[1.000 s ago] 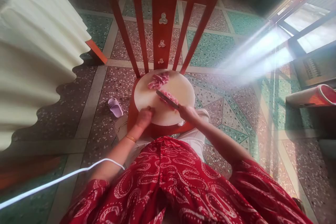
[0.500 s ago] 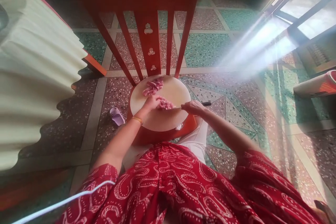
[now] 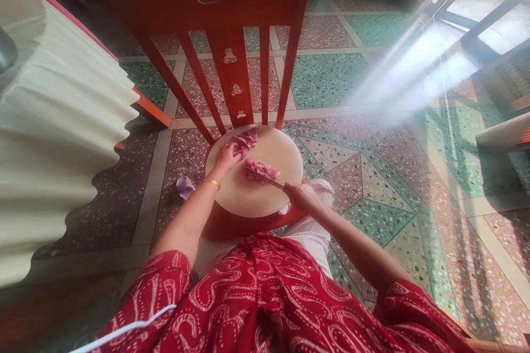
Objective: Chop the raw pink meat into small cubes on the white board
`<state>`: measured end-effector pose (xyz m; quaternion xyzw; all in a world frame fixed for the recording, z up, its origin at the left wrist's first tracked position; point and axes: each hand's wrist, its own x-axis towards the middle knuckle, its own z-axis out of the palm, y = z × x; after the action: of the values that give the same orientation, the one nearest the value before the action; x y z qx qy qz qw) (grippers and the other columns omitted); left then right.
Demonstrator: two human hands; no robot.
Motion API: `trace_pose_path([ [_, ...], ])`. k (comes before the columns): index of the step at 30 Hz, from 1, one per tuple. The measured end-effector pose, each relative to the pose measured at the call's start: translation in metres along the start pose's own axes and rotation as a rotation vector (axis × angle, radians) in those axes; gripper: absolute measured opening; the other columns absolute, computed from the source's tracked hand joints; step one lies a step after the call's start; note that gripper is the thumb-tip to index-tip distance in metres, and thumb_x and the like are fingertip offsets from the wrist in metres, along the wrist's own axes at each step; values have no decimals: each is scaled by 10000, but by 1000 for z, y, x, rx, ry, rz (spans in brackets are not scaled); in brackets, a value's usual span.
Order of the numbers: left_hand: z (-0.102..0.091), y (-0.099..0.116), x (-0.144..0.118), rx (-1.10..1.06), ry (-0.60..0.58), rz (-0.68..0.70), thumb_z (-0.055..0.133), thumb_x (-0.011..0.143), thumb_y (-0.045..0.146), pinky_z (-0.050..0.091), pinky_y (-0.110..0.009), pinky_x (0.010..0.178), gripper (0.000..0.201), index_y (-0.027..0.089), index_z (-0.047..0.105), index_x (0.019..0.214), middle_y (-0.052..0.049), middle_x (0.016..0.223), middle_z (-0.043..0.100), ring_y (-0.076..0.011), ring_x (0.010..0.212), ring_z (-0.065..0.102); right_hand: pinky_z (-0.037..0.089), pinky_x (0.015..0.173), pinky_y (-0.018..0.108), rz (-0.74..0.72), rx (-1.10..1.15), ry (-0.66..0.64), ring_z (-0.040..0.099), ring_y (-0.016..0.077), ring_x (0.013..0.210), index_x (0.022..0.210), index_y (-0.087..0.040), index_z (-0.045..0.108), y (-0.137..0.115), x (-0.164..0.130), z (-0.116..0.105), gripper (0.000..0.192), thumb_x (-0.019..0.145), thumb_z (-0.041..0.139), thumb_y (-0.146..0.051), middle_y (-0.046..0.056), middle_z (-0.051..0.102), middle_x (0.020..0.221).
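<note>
A round pale cutting board [image 3: 269, 198] lies on the seat of a red wooden chair [image 3: 232, 27]. Two heaps of raw pink meat are on it: one at the far edge [image 3: 248, 138] and one in the middle [image 3: 261, 168]. My left hand [image 3: 227, 155] reaches to the far heap and touches its near side. My right hand [image 3: 301, 194] grips a knife [image 3: 265, 178], whose blade lies under the near edge of the middle heap.
A cream pleated cloth [image 3: 58, 138] hangs at the left. A lilac slipper [image 3: 184, 186] lies on the patterned terrazzo floor beside the chair. Bright sun glare comes from a window at the upper right. My red patterned clothing fills the bottom.
My left hand left the board's near edge, went to the middle meat, then on to the far heap. The knife stays by the middle meat. The camera tilted and shifted.
</note>
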<state>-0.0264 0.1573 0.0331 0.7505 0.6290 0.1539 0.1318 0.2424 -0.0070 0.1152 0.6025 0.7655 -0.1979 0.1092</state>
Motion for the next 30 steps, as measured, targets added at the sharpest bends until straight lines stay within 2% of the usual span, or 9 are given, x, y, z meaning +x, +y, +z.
trace_pose_path([
  [3, 7, 5, -3, 10, -22, -15, 503, 798, 226, 431, -340, 856, 281, 185, 606, 1056, -110, 983, 603, -235, 947, 571, 337, 559, 225, 22, 75, -23, 639, 156, 741, 983, -212, 588, -20, -4, 8, 298, 959, 332, -361, 56, 688, 840],
  [6, 8, 10, -6, 32, -18, -18, 508, 810, 301, 414, -353, 880, 246, 184, 637, 983, -122, 1009, 575, -249, 970, 554, 351, 552, 227, 9, 104, -77, 643, 165, 753, 974, -209, 593, -32, -2, 10, 255, 943, 372, -334, 64, 688, 861],
  [9, 6, 12, -6, 70, -7, 15, 581, 761, 385, 400, -405, 882, 305, 183, 626, 985, -138, 1050, 554, -298, 1008, 520, 366, 562, 222, 67, 119, -106, 644, 164, 768, 1000, -200, 592, -33, 4, 10, 243, 938, 381, -302, 75, 685, 890],
  [14, -3, 15, -11, 142, 1, 30, 528, 784, 281, 386, -462, 865, 216, 179, 624, 948, -150, 1116, 544, -339, 1054, 474, 372, 579, 218, 151, 119, -55, 642, 162, 786, 1008, -189, 593, -23, 9, 11, 306, 958, 332, -343, 75, 683, 901],
  [18, -10, 11, -50, 170, 39, 108, 495, 798, 272, 360, -485, 898, 280, 199, 584, 1053, -143, 1201, 498, -340, 1109, 433, 363, 565, 223, 140, 106, -33, 643, 165, 763, 1007, -191, 581, -21, 7, 16, 287, 956, 341, -341, 70, 684, 877],
  [22, -5, 12, -112, 154, -22, 148, 504, 762, 195, 386, -454, 852, 364, 183, 536, 1124, -154, 1116, 518, -315, 1031, 480, 366, 558, 222, 147, 80, -51, 644, 167, 760, 1019, -200, 568, -25, 6, 19, 278, 964, 325, -322, 78, 682, 880],
  [25, 2, 16, -152, 175, -72, 169, 475, 757, 147, 401, -427, 807, 335, 182, 554, 1081, -148, 1060, 531, -304, 985, 495, 376, 567, 223, 152, 56, -71, 648, 174, 765, 1028, -201, 563, -27, 7, 19, 273, 961, 328, -323, 85, 681, 887],
  [27, 5, 17, -168, 180, -81, 173, 476, 756, 144, 406, -414, 784, 291, 186, 572, 1027, -139, 1015, 536, -300, 956, 498, 382, 573, 226, 156, 48, -78, 650, 182, 770, 1031, -207, 561, -28, 7, 20, 283, 962, 317, -334, 85, 682, 882],
  [30, 5, 14, -175, 178, -60, 170, 516, 760, 195, 404, -419, 781, 254, 185, 579, 1007, -143, 994, 533, -312, 947, 491, 389, 582, 233, 171, 47, -72, 652, 197, 793, 1043, -212, 561, -29, 6, 22, 307, 965, 297, -348, 86, 682, 877],
])
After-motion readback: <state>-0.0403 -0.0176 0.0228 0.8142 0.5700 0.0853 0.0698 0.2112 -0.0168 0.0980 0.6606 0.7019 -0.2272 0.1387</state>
